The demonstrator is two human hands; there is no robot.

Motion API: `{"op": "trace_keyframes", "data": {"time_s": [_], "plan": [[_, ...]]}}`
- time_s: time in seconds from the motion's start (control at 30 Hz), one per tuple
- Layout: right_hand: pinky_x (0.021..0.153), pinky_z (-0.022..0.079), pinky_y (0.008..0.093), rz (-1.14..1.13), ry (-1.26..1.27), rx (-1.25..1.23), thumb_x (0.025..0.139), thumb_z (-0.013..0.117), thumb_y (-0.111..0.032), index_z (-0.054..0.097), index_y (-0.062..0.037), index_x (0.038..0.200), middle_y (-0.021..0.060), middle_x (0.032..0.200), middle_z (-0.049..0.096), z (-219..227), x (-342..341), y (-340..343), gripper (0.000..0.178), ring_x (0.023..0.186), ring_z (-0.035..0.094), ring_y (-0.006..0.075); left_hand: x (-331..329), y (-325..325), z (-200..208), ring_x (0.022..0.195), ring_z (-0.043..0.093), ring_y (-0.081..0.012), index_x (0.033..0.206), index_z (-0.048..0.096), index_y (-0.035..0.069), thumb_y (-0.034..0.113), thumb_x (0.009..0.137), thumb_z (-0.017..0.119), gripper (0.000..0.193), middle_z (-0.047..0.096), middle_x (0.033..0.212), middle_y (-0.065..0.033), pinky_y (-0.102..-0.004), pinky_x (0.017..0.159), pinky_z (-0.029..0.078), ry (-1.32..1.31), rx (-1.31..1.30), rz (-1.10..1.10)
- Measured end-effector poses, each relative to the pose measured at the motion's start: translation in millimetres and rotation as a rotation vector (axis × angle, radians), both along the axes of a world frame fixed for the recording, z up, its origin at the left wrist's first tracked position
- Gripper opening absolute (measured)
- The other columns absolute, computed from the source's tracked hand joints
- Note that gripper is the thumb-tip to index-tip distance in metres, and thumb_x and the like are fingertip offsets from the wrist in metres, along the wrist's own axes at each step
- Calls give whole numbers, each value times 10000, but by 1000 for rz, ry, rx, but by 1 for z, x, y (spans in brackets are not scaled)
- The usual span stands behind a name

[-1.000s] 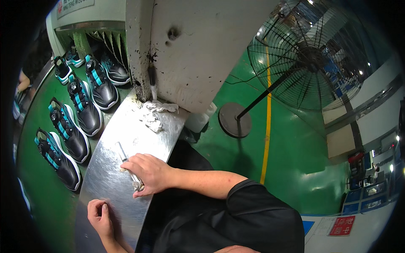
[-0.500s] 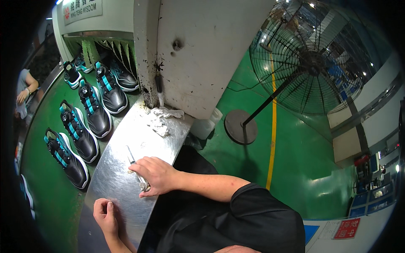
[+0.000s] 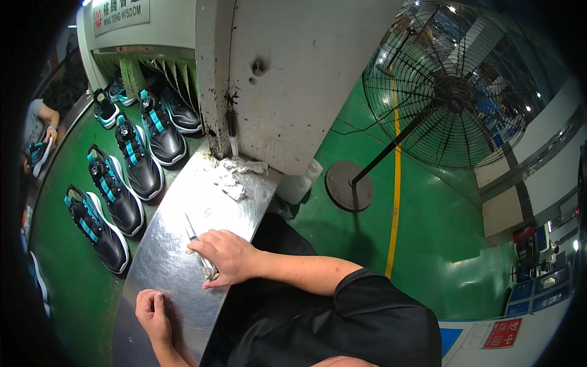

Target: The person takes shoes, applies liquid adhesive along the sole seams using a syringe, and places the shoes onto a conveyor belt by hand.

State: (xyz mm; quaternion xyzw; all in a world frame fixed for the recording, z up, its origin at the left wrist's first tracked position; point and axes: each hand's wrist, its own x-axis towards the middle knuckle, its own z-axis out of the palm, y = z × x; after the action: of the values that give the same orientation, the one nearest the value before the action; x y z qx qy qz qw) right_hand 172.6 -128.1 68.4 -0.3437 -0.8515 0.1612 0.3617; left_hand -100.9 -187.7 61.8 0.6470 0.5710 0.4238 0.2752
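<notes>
My left hand [image 3: 153, 313] rests on the near part of the metal table [image 3: 165, 260], its fingers loosely curled in with the thumb against them; nothing shows in it. Farther up the table, my right hand [image 3: 231, 258] is closed around a slim pointed tool [image 3: 191, 228]. The tool has a pale, thin tip that points away from me, a dark band and a lumpy whitish end near my palm. Part of its shaft is hidden by my fingers. A crumpled white cloth [image 3: 232, 176] lies at the table's far end, apart from both hands.
Several black shoes with turquoise straps [image 3: 116, 191] stand on the green conveyor [image 3: 58, 238] at left, leading from a machine opening with hanging strips [image 3: 131, 76]. A brush-like tool [image 3: 232, 131] leans on the machine. A large fan [image 3: 454, 101] stands right. Another person [image 3: 46, 125] works across the conveyor.
My hands and the tool stay nearly in place. Across the conveyor, the other person now holds a shoe where something whitish was in hand before.
</notes>
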Motion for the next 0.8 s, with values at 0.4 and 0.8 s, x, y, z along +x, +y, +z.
{"op": "trace_keyframes", "data": {"time_s": [0.4,0.8], "plan": [[778,419,392,12,4,31,632,723,-485,410,-35,1210,131,999,507,0,-2,0,796,893,512,296,2,-2,4,715,509,-157,766,579,-39,-9,801,562,50,553,834,-87,-250,646,406,-88,-78,16],[785,415,385,-14,-16,18,612,742,-466,412,-38,1212,127,1011,506,-6,-4,3,807,906,510,291,1,5,-2,726,519,-173,775,583,-40,5,815,563,64,552,815,-91,-260,669,416,-76,-105,31]]}}
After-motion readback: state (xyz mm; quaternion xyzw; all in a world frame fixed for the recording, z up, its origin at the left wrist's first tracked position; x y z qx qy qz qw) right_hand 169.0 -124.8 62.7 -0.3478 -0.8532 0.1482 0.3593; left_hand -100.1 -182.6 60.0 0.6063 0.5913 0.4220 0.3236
